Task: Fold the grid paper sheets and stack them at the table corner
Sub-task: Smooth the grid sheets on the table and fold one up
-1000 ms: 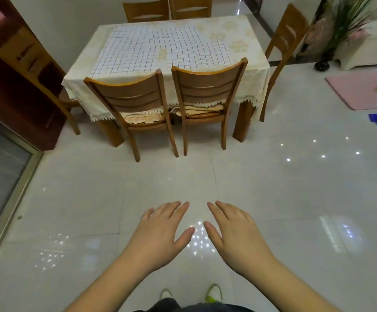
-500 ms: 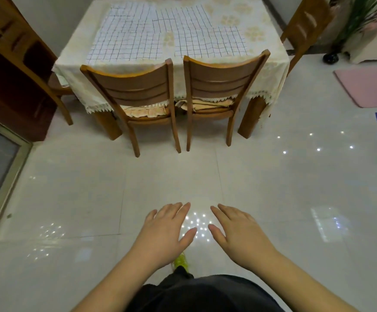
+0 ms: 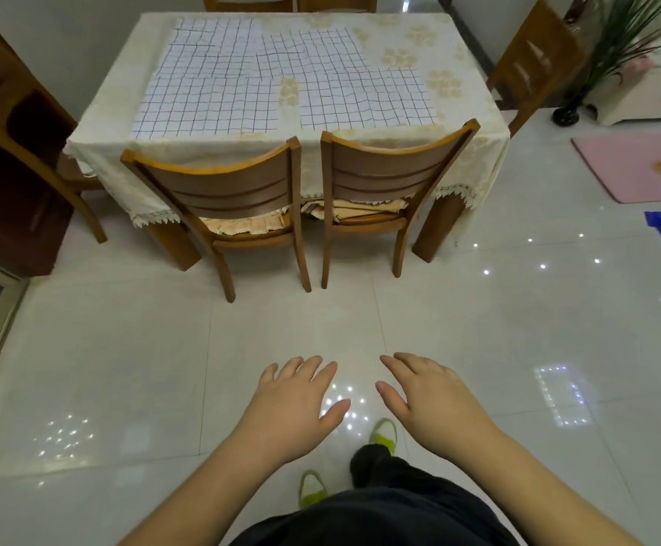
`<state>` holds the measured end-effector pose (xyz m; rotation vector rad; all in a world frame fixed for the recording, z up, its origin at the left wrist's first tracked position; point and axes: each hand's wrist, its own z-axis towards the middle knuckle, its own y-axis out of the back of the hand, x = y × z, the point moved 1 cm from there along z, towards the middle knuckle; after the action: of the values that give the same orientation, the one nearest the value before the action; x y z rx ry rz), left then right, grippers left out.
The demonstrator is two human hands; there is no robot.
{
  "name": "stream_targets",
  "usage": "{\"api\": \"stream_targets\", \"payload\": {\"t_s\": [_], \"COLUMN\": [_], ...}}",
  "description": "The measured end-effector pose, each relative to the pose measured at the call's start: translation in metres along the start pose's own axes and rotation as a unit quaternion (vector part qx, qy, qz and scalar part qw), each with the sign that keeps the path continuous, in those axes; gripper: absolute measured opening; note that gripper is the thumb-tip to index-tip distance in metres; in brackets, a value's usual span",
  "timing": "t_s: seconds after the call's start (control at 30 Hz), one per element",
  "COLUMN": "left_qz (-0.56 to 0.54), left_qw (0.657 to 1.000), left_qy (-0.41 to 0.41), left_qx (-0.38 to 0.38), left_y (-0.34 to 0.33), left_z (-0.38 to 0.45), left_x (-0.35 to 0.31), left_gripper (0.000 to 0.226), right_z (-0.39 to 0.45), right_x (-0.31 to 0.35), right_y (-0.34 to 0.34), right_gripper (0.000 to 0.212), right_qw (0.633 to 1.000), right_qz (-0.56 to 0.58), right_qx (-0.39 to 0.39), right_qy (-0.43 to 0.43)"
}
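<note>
- Table and chairs loom larger than they did a second ago, and the tabletop [image 3: 474, 124] fills more of the upper view; the person has walked closer, one green shoe [image 3: 385, 434] stepping ahead of the other.
- That, to my eye, means the approach is nearly over, and no folding has begun: the grid paper sheets [image 3: 281, 88] lie flat and unfolded, spread over the cream tablecloth and overlapping at their edges, with nothing stacked at any corner yet.
- Left hand [image 3: 293, 407] is held out palm down over the floor tiles, fingers straight and a little spread, holding nothing.
- Right hand [image 3: 427, 403] matches it just beside, also flat, relaxed and empty.
- Both hands are well apart from the sheets, which lie far ahead and beyond the two wooden chairs [image 3: 380, 179] pushed in at the near edge.
- Those chair backs stand between the person and the paper, so I would guess reaching over them or going round the side comes next.
</note>
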<state>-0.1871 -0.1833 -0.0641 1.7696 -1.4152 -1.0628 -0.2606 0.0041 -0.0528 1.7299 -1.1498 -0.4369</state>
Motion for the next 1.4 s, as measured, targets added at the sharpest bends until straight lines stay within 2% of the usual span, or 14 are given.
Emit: {"api": "stream_targets", "payload": {"t_s": [0.37, 0.67, 0.9, 1.07, 1.13, 1.23, 1.4], "left_qz": [0.012, -0.003, 0.005, 0.007, 0.001, 0.001, 0.01], "left_qw": [1.0, 0.999, 0.998, 0.997, 0.997, 0.995, 0.993], "left_qy": [-0.02, 0.009, -0.004, -0.012, -0.022, -0.032, -0.061], "left_qx": [0.021, -0.035, -0.058, -0.072, -0.076, -0.09, -0.101], "left_y": [0.095, 0.165, 0.205, 0.222, 0.233, 0.252, 0.291], "left_z": [0.155, 0.243, 0.293, 0.34, 0.358, 0.386, 0.432], "left_x": [-0.029, -0.041, -0.01, 0.021, 0.035, 0.06, 0.099], "left_gripper": [0.07, 0.067, 0.067, 0.065, 0.063, 0.062, 0.06], "right_z": [0.117, 0.195, 0.256, 0.314, 0.337, 0.372, 0.424], "right_x": [-0.086, -0.139, -0.143, -0.131, -0.124, -0.114, -0.101], "right_y": [0.094, 0.148, 0.175, 0.198, 0.212, 0.231, 0.259], "right_gripper": [0.056, 0.056, 0.053, 0.054, 0.056, 0.045, 0.044], "right_qw": [0.999, 0.998, 0.997, 0.994, 0.992, 0.991, 0.991], "right_qz": [0.016, 0.032, 0.02, -0.011, -0.013, -0.022, -0.02], "right_qx": [-0.041, -0.052, -0.063, -0.101, -0.122, -0.128, -0.132], "right_qy": [0.001, 0.013, 0.036, 0.041, 0.039, 0.035, 0.005]}}
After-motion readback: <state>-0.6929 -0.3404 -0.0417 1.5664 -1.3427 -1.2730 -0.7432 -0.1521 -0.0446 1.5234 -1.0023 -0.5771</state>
